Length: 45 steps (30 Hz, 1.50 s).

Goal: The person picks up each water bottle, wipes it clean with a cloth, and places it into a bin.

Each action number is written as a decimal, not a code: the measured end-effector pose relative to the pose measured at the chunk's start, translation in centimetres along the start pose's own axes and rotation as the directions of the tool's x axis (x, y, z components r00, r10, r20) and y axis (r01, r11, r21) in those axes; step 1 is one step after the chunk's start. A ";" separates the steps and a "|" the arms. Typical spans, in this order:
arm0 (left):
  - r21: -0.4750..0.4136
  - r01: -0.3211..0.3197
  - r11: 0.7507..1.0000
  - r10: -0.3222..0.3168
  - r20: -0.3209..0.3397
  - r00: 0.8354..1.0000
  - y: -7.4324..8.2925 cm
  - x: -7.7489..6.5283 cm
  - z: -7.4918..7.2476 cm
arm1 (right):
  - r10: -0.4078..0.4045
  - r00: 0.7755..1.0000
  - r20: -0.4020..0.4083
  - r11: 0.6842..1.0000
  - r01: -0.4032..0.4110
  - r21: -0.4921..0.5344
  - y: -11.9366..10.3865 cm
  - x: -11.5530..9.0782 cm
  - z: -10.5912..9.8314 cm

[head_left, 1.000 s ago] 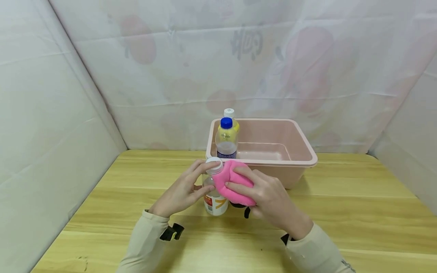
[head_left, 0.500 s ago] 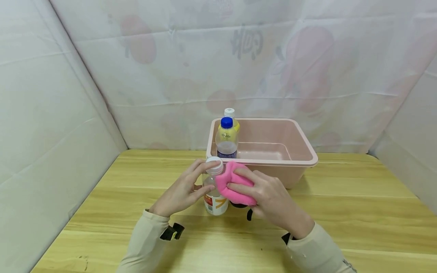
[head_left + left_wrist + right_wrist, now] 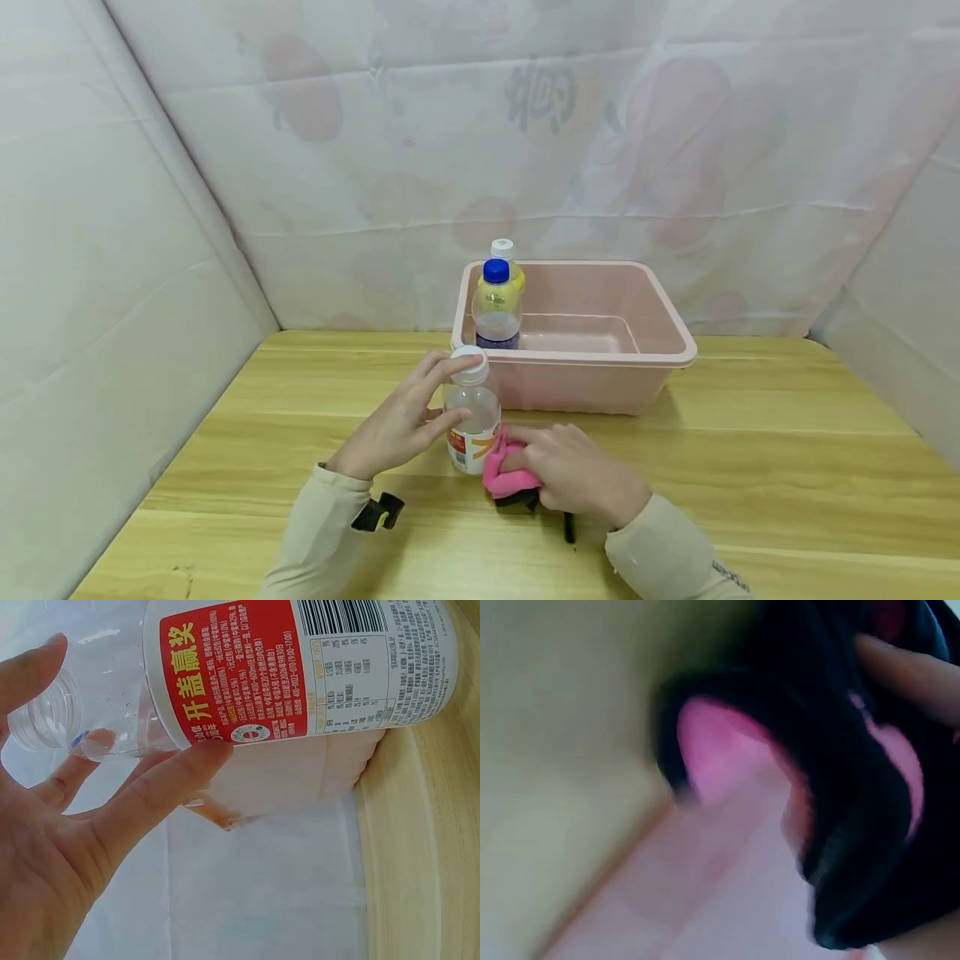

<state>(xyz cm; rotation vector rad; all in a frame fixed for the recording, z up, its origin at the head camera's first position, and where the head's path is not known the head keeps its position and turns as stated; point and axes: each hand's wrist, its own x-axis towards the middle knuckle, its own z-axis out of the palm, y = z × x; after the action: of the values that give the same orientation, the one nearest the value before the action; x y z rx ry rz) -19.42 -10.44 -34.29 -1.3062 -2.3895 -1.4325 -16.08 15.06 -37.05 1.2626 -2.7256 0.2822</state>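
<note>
A clear plastic bottle (image 3: 474, 412) with a white cap and a red and white label stands upright on the wooden table. My left hand (image 3: 405, 412) steadies it, with a finger on the cap and the thumb against its side; the left wrist view shows the fingers round the bottle's upper part (image 3: 112, 697). Bunched in my right hand (image 3: 573, 468) is a pink cloth (image 3: 507, 473) with black parts, right at the bottle's lower right side. Close up in the right wrist view, the cloth (image 3: 870, 802) shows dark folds and pink patches, partly blurred.
Behind the bottle stands a pale pink plastic basin (image 3: 585, 383). In its left end are a blue-capped bottle (image 3: 497, 308) and a white-capped bottle with yellow (image 3: 502, 248). Light fabric walls (image 3: 375, 167) close off the back and sides of the table (image 3: 300, 392).
My right hand has brought the cloth down from beside the bottle's cap and neck to its lower label, nearer the tabletop. The left hand and the bottle have stayed put.
</note>
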 end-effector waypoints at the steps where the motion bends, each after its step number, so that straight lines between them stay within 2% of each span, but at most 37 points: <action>1: 0.003 -0.001 1.000 0.001 0.000 1.000 0.0 0.0 0.0 | -0.004 1.000 0.020 1.000 0.004 -0.002 -0.1 0.1 0.3; 9: 0.007 -0.005 1.000 0.005 -0.002 1.000 0.0 0.2 0.2 | -0.004 1.000 -0.009 1.000 0.004 0.007 0.0 -0.2 -0.2; 11: 0.003 -0.004 1.000 0.004 0.000 1.000 0.0 0.3 0.3 | -0.011 0.999 -0.053 1.000 0.011 0.014 0.1 -0.3 -0.7; 14: -0.005 0.000 1.000 0.000 0.007 1.000 0.0 0.4 0.3 | -0.030 0.985 -0.168 0.999 0.035 0.024 0.0 -0.4 -1.5; 17: -0.009 0.006 1.000 -0.005 0.009 1.000 -0.1 0.4 0.3 | -0.066 0.948 -0.312 0.996 0.080 0.030 0.0 -0.4 -2.2; 22: -0.011 -0.001 1.000 0.001 0.008 1.000 -0.1 0.4 0.3 | -0.107 0.852 -0.513 0.992 0.128 0.005 0.1 -0.1 -2.9; 25: -0.001 -0.005 1.000 0.005 0.009 1.000 0.0 0.4 0.3 | -0.108 0.805 -0.584 0.991 0.133 -0.001 0.2 -0.1 -3.0; 28: 0.013 -0.011 1.000 0.011 0.007 1.000 -0.1 0.5 0.2 | -0.126 0.785 -0.607 0.990 0.143 -0.020 0.3 0.1 -3.1; 40: 0.038 -0.017 0.999 0.017 0.004 1.000 -0.1 0.3 0.1 | -0.168 0.800 -0.576 0.986 0.146 -0.086 0.4 -0.1 -3.5; 45: 0.061 -0.028 0.998 0.028 -0.003 1.000 -0.1 0.2 0.1 | -0.164 0.812 -0.560 0.987 0.133 -0.096 1.1 -1.5 -3.7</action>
<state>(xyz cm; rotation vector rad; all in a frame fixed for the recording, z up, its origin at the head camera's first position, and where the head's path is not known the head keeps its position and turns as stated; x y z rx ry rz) -19.57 -10.25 -34.30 -1.3164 -2.3830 -1.3427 -15.87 17.70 -33.86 1.1385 -2.1025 0.4783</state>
